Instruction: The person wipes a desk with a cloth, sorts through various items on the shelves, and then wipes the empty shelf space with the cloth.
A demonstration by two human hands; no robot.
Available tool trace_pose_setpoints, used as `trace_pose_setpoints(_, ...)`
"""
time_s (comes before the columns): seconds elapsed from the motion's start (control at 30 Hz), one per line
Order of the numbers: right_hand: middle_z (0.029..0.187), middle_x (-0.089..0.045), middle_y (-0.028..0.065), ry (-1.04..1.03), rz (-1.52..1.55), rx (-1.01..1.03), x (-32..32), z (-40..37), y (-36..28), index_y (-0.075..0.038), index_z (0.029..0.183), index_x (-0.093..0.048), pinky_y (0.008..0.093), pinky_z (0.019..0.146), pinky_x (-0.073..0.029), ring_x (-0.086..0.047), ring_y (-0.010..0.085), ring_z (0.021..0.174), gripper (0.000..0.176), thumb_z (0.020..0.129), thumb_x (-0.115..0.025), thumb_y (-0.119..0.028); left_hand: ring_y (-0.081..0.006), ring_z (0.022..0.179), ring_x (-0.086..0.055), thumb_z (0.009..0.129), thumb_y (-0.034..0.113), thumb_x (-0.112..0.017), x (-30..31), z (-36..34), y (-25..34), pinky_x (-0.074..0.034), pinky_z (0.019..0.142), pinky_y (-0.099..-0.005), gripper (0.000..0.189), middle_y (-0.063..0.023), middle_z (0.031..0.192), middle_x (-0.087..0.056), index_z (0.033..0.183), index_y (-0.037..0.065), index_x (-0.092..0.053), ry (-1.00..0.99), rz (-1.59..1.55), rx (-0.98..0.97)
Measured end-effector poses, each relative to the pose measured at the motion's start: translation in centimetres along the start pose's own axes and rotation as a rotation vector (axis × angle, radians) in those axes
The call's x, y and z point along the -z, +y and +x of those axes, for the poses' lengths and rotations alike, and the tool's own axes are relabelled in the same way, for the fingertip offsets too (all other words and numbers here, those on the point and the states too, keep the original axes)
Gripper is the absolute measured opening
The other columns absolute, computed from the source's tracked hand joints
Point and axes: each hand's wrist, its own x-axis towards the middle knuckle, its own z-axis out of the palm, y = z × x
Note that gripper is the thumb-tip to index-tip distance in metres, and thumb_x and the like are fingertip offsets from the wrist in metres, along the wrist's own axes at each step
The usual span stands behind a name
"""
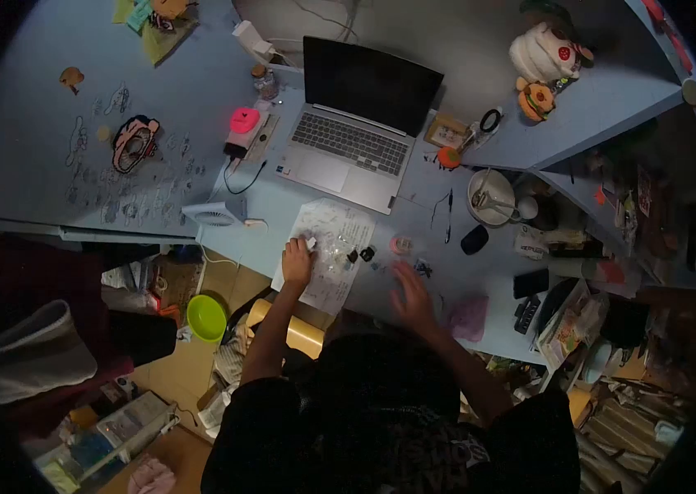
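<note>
My left hand is closed at the left side of a printed paper sheet. A small white piece shows at its fingertips, too small to name. My right hand hovers or rests at the table's front, fingers apart and holding nothing I can see. Just beyond its fingertips are a small dark blue item and a small round pinkish container. Between the hands, clear plastic bits and small black pieces lie on and beside the sheet.
Behind the sheet stands an open laptop. A small fan is at the left, with a cable near it. To the right are a white bowl, a dark case, a phone and a pink bag.
</note>
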Motion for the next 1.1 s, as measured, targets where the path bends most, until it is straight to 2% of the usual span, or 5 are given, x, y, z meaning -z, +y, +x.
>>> trace_pose_setpoints(0.63, 0.094, -0.061, 0.0117, 0.969, -0.646, -0.054, 31.4, 6.1, 0.6, -0.003, 0.102, -0.059, 0.0391, 0.079, -0.045, -0.056, 0.0302, 0.09, 0.016, 0.088, -0.056, -0.01, -0.0439, 0.116, -0.041, 0.083, 0.021, -0.064, 3.1, 1.2, -0.3, -0.033, 0.099, -0.0479, 0.065, -0.0285, 0.127, -0.042, 0.133, -0.007, -0.033, 0.126, -0.211, -0.229)
trace_pose_setpoints(0.8, 0.083, -0.062, 0.0175, 0.646, -0.739, -0.465, 33.8, 13.4, 1.1, 0.0, 0.083, -0.064, 0.0437, 0.064, -0.049, -0.061, 0.034, 0.074, 0.011, 0.078, -0.062, -0.01, -0.0428, 0.117, -0.039, 0.085, 0.017, -0.062, 6.6, 0.7, 2.2, -0.032, 0.099, -0.0473, 0.06, -0.0274, 0.127, -0.04, 0.133, -0.006, -0.034, 0.179, -0.261, -0.273)
trace_pose_setpoints(0.93, 0.073, -0.061, 0.02, 0.659, -0.862, -0.411, 33.4, 16.8, 6.8, 0.0, 0.073, -0.064, 0.0455, 0.054, -0.049, -0.06, 0.0349, 0.063, 0.007, 0.074, -0.061, -0.007, -0.0426, 0.116, -0.039, 0.087, 0.014, -0.058, 9.0, -0.2, 5.3, -0.032, 0.099, -0.0469, 0.053, -0.0264, 0.126, -0.04, 0.131, -0.005, -0.036, 0.182, -0.335, -0.317)
trace_pose_setpoints(1.0, 0.07, -0.06, 0.0201, 0.856, -1.004, -0.021, 33.5, 17.4, 8.7, -0.001, 0.072, -0.065, 0.0445, 0.051, -0.048, -0.061, 0.0345, 0.062, 0.006, 0.071, -0.06, -0.003, -0.0426, 0.116, -0.039, 0.087, 0.014, -0.057, 9.6, -0.8, 6.4, -0.032, 0.1, -0.0469, 0.051, -0.0263, 0.126, -0.04, 0.13, -0.005, -0.036, 0.174, -0.378, -0.303)
trace_pose_setpoints(1.1, 0.072, -0.061, 0.0185, 0.731, -0.983, -0.228, 33.6, 16.7, 8.5, -0.002, 0.07, -0.064, 0.0425, 0.054, -0.049, -0.061, 0.0333, 0.064, 0.005, 0.07, -0.064, -0.007, -0.0418, 0.116, -0.039, 0.086, 0.009, -0.058, 10.6, -1.5, 7.6, -0.037, 0.095, -0.0456, 0.047, -0.026, 0.126, -0.04, 0.127, -0.004, -0.039, 0.211, -0.329, -0.419)
